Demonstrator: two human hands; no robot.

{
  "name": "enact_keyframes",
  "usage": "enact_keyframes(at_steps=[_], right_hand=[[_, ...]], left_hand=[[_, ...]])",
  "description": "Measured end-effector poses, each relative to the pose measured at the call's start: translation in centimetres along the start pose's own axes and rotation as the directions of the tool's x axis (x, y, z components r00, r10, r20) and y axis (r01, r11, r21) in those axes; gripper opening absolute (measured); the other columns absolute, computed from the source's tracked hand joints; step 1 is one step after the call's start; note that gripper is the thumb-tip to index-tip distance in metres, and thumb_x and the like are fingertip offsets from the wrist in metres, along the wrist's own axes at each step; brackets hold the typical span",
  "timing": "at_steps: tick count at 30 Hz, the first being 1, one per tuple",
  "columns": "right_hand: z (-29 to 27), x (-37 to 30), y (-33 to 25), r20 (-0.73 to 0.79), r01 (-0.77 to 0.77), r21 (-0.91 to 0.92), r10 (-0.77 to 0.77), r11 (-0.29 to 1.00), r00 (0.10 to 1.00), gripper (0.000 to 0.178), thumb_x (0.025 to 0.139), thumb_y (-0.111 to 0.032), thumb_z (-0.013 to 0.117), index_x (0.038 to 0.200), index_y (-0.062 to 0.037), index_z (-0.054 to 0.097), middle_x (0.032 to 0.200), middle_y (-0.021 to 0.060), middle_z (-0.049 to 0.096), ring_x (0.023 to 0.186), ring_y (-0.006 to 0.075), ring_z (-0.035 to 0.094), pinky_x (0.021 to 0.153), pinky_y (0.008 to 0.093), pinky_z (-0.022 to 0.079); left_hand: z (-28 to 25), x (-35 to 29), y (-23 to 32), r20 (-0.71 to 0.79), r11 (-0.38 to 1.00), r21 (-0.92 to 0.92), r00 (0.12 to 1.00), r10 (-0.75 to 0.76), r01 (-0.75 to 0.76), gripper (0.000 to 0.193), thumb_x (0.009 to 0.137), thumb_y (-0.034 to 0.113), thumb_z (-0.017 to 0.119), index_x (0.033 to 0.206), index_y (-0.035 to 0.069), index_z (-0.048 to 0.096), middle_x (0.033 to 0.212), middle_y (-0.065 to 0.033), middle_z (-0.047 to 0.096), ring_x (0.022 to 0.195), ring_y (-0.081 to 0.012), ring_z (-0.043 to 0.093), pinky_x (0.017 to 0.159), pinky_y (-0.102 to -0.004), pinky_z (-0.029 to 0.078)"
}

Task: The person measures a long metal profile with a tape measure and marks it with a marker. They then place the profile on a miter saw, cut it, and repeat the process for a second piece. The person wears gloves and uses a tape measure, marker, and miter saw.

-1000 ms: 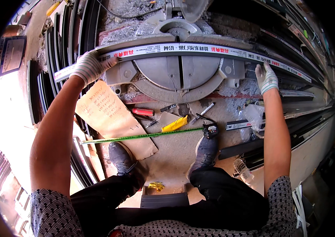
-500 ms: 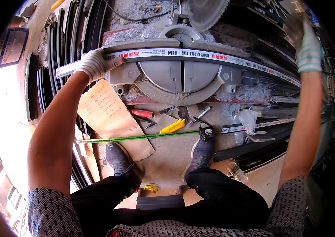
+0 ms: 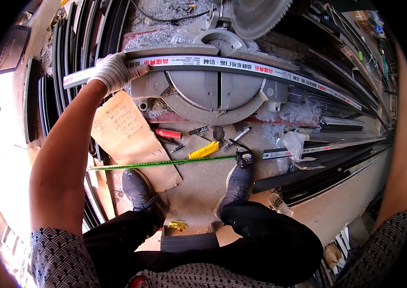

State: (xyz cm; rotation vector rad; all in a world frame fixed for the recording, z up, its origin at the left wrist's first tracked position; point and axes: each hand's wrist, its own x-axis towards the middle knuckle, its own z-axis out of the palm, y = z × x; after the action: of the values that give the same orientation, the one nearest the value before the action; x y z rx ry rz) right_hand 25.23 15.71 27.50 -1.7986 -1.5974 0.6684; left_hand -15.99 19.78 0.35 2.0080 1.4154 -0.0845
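My left hand, in a white striped glove, is closed around the left part of a long dark metal profile with a printed white film strip. The profile lies across the grey base of a miter saw, along its fence, and stretches far to the right. Above it, the round toothed saw blade is raised clear of the profile. Along the right rim only my right forearm shows; the hand itself is out of sight.
On the floor lie marked cardboard, a yellow utility knife, a red-handled tool, a pen and a tape measure with its green blade drawn out. Dark profiles are stacked right; more profiles stand left.
My right hand has swung outward to the right and left the picture. My left hand keeps its hold, and the profile rests on the saw as before. The view has shifted slightly.
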Motion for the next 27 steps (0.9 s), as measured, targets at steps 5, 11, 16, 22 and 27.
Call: enact_keyframes(at_steps=[5, 11, 16, 22, 27], right_hand=[[0.1, -2.0, -0.9, -0.077, -0.005, -0.112, -0.004, 0.994, 0.997, 0.055, 0.102, -0.033, 0.063, 0.149, -0.0104, 0.048, 0.12, 0.0076, 0.066, 0.095, 0.0172, 0.067, 0.088, 0.0326, 0.057], [0.6, -8.8, -0.9, -0.289, -0.106, -0.215, 0.041, 0.971, 0.956, 0.053, 0.103, -0.03, 0.061, 0.15, -0.0096, 0.047, 0.116, 0.006, 0.069, 0.088, 0.0136, 0.069, 0.082, 0.029, 0.06], [6.4, -16.0, 0.2, -0.326, 0.003, 0.008, 0.0, 1.0, 0.945, 0.049, 0.101, -0.025, 0.063, 0.144, -0.0039, 0.049, 0.103, 0.0079, 0.066, 0.074, 0.0123, 0.066, 0.069, 0.0277, 0.06], [8.4, -19.0, 2.9, -0.387, 0.133, 0.043, -0.106, 0.99, 0.916, 0.057, 0.101, -0.024, 0.063, 0.148, -0.0041, 0.038, 0.101, 0.0088, 0.063, 0.069, 0.0122, 0.063, 0.063, 0.0286, 0.057], [9.1, -19.7, 4.0, -0.374, 0.155, 0.06, -0.122, 0.986, 0.919, 0.059, 0.101, -0.021, 0.063, 0.15, -0.0036, 0.034, 0.104, 0.0111, 0.061, 0.068, 0.0135, 0.062, 0.064, 0.0295, 0.057]], left_hand=[[0.1, 0.1, 0.0, -0.001, 0.999, 0.032, 1.0, 0.002, -0.002, 0.068, 0.079, 0.051, 0.085, 0.124, 0.002, 0.071, 0.109, -0.0141, 0.077, 0.099, -0.0224, 0.072, 0.092, -0.0351, 0.054], [0.5, 0.8, 1.3, -0.001, 0.999, 0.05, 1.0, -0.004, 0.004, 0.071, 0.078, 0.053, 0.086, 0.124, 0.001, 0.071, 0.109, -0.0153, 0.076, 0.099, -0.0252, 0.073, 0.093, -0.0367, 0.054], [0.2, -0.2, -0.1, -0.013, 0.997, 0.058, 0.999, -0.042, 0.043, 0.075, 0.077, 0.053, 0.086, 0.124, -0.002, 0.068, 0.107, -0.0159, 0.076, 0.096, -0.0232, 0.072, 0.091, -0.0364, 0.055], [0.5, 0.2, -0.1, -0.019, 0.999, 0.036, 1.0, -0.02, 0.02, 0.079, 0.077, 0.056, 0.085, 0.124, -0.005, 0.067, 0.105, -0.0154, 0.075, 0.095, -0.0212, 0.07, 0.089, -0.0355, 0.056], [0.5, 0.1, -0.6, -0.012, 1.0, 0.011, 1.0, -0.004, 0.004, 0.078, 0.079, 0.055, 0.084, 0.125, -0.006, 0.066, 0.106, -0.0147, 0.075, 0.094, -0.0204, 0.07, 0.089, -0.0351, 0.056]])
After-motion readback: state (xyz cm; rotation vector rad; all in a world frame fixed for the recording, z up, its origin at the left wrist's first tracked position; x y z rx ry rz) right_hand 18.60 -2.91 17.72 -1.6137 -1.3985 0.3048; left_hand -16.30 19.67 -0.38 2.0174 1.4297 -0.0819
